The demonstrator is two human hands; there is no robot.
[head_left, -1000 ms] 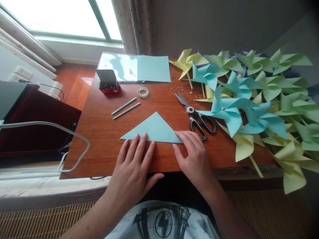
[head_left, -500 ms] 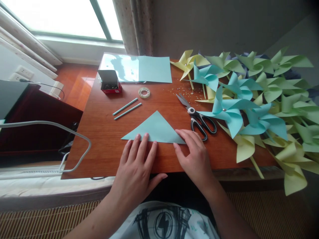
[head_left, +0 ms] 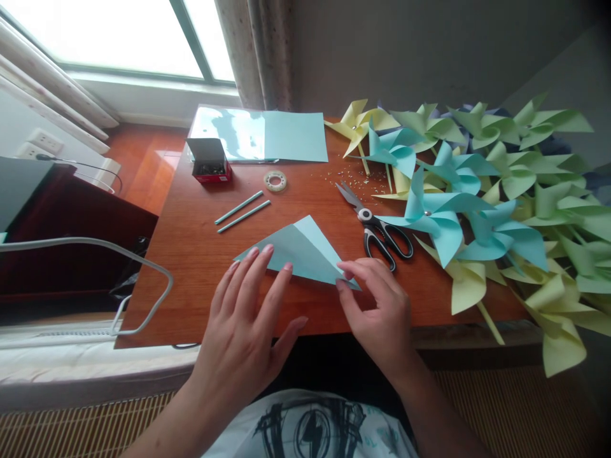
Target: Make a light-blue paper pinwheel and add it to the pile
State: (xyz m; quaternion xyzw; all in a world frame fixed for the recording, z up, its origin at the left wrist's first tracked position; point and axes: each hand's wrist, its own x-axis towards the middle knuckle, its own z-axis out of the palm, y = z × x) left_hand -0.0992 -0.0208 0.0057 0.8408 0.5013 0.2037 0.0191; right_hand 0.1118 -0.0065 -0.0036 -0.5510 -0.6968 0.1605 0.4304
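Note:
A light blue paper folded into a triangle (head_left: pixel 305 251) lies on the wooden table (head_left: pixel 200 254) in front of me. My left hand (head_left: pixel 243 318) rests with fingers spread, fingertips pressing the triangle's lower left edge. My right hand (head_left: pixel 379 305) pinches the triangle's right corner between thumb and fingers and lifts it, so the top layer is coming apart from the one beneath.
Black scissors (head_left: pixel 379 229) lie just right of the paper. Two thin blue sticks (head_left: pixel 242 211), a tape roll (head_left: pixel 275 180), a red box of pins (head_left: pixel 210 162) and blue sheets (head_left: pixel 277 135) sit farther back. Several blue, yellow and green paper pinwheels (head_left: pixel 477 191) cover the table's right side.
The triangle lay flat under both hands; now my right hand has pinched its right corner and raised it, turning the paper slightly and opening the fold. My left hand shifted a little left.

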